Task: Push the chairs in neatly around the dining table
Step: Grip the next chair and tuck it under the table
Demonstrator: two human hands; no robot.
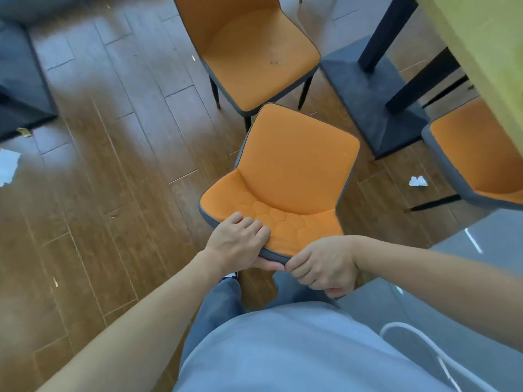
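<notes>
A brown wood-plank floor (107, 171) fills most of the view, meeting pale grey glossy tiles (464, 250) at the lower right. One dining table with a yellow-green top (486, 46) runs along the upper right edge, standing on dark legs set in a flat dark grey base plate (370, 97). Three chairs with orange padded seats and grey shells are in sight. The far orange chair (254, 52) stands at the top centre, out on the open floor beside the base plate and not under the tabletop. The right orange chair (478, 159) sits partly tucked beneath the table edge. The near orange chair (288, 182) stands at centre, between the person and the far one, its seat front almost touching the far chair's seat and its quilted backrest toward the person. One dark grey sofa corner (19, 80) shows at the upper left. Two hands hold the near chair's backrest top. The left hand (237, 241) lies over the rim with fingers spread flat on the orange padding and the thumb curled underneath the grey edge. The right hand (322, 264) is closed tight around the same rim, fingers wrapped under it. One crumpled white paper scrap (418, 181) lies on the floor between the near and right chairs, and one larger white sheet (8, 165) lies at the left edge.
</notes>
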